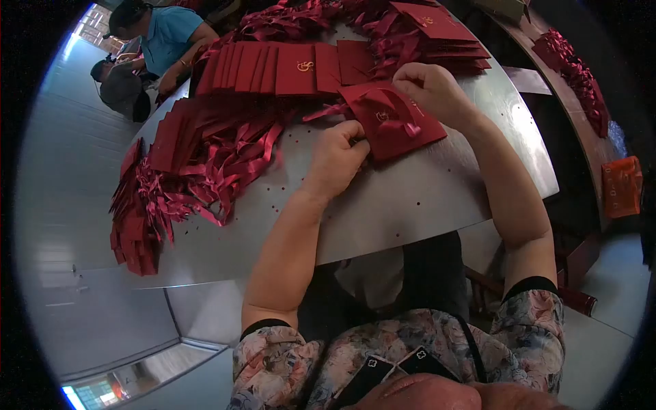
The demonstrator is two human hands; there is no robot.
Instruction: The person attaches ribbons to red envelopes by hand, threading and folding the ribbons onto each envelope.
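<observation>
A dark red paper gift bag (403, 140) with a gold logo lies on the metal table under my hands. A shiny red ribbon (398, 126) loops across its front. My left hand (338, 156) is closed, thumb and fingers pinched at the bag's left edge; the fingertips are partly hidden. At the bag's upper right, my right hand (435, 93) is also closed, its thumb and forefinger pinching where the ribbon's upper arc runs to it. What lies inside that pinch is too small to see clearly.
Behind the bag stands a row of red bags (256, 68). More bags with tangled ribbons (198, 179) lie left; another stack (447, 37) sits at the back right. Small dark dots are scattered on the metal table (383, 212). A person (167, 41) works at the far left.
</observation>
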